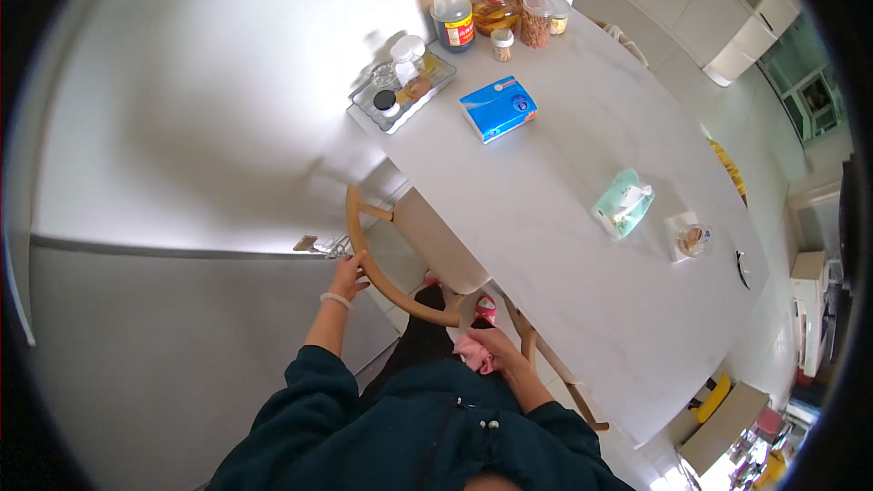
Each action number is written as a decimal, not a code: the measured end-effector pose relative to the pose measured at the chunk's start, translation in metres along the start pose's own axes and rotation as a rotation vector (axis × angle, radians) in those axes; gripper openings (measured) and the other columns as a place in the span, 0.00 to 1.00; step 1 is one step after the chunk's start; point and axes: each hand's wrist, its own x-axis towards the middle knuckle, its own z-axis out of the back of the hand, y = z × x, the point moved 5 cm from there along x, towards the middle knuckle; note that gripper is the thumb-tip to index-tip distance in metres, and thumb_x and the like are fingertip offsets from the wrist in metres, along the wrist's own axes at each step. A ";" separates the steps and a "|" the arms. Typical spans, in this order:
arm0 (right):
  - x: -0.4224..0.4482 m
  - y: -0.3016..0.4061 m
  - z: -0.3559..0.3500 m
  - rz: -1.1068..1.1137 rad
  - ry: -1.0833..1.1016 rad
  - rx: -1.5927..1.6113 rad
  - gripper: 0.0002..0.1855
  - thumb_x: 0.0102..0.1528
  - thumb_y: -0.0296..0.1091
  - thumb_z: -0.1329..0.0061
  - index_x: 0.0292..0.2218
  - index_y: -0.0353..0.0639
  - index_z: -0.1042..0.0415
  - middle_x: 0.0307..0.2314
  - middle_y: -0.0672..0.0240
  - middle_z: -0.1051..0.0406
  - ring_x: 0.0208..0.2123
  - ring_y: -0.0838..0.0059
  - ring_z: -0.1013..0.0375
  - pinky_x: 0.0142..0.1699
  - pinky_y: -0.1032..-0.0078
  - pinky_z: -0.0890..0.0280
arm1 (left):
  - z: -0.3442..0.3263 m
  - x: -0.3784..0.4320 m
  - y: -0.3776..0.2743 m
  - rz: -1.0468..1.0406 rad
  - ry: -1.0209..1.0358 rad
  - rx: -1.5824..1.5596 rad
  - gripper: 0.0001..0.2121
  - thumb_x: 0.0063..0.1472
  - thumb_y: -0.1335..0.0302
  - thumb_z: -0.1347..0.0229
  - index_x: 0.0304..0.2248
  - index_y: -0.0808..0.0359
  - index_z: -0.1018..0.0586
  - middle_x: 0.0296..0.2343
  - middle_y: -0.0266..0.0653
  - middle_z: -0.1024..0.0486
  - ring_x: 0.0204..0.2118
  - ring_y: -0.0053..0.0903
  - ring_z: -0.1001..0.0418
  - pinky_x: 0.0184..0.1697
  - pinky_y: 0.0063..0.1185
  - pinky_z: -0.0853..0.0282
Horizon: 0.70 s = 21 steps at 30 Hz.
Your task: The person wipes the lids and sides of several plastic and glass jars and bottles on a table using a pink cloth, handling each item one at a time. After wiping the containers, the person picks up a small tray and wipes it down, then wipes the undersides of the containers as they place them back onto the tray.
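Observation:
My left hand (349, 277), with a pale bracelet at the wrist, is at the curved wooden backrest (392, 292) of a chair and grips its outer side; part of the grip is hidden. The chair's beige seat (436, 239) is partly under the tabletop edge. My right hand (501, 348) is closed around a crumpled pink cloth (473, 353) in front of my waist, beside the table (545, 218). A second wooden chair frame (528, 337) shows partly behind that hand.
On the table are a blue tissue pack (499, 109), a green tissue pack (622, 204), a small glass bowl (693, 241), a clear tray (402, 85) of jars and a vinegar jug (452, 17) near more jars. A grey panel (191, 354) stands left, a white wall (204, 95) ahead.

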 end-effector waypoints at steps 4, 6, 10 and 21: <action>0.048 -0.034 0.023 -0.079 -0.204 0.130 0.14 0.52 0.37 0.52 0.27 0.32 0.30 0.19 0.61 0.31 0.16 0.71 0.32 0.18 0.75 0.37 | -0.017 0.035 -0.044 -0.050 -0.023 0.093 0.29 0.51 0.58 0.40 0.47 0.64 0.37 0.38 0.36 0.32 0.39 0.28 0.32 0.37 0.36 0.33; 0.059 -0.032 0.022 -0.122 -0.034 0.243 0.14 0.53 0.38 0.53 0.29 0.31 0.31 0.20 0.60 0.31 0.17 0.70 0.32 0.18 0.74 0.37 | -0.019 0.048 -0.063 -0.091 -0.037 0.132 0.33 0.51 0.58 0.40 0.51 0.64 0.39 0.39 0.37 0.31 0.41 0.27 0.31 0.36 0.35 0.32; 0.055 0.000 -0.023 -0.003 0.019 0.183 0.15 0.56 0.41 0.59 0.30 0.35 0.34 0.21 0.60 0.32 0.20 0.68 0.30 0.18 0.71 0.37 | -0.008 0.079 -0.093 -0.117 0.013 0.175 0.34 0.50 0.59 0.39 0.52 0.64 0.40 0.39 0.38 0.31 0.37 0.29 0.29 0.34 0.34 0.31; 0.064 -0.016 -0.041 -0.172 -0.047 0.411 0.20 0.54 0.43 0.51 0.37 0.30 0.29 0.26 0.53 0.26 0.17 0.69 0.30 0.15 0.75 0.38 | -0.016 0.132 -0.111 0.067 0.226 0.171 0.18 0.48 0.78 0.42 0.40 0.63 0.30 0.31 0.43 0.30 0.30 0.36 0.28 0.32 0.35 0.28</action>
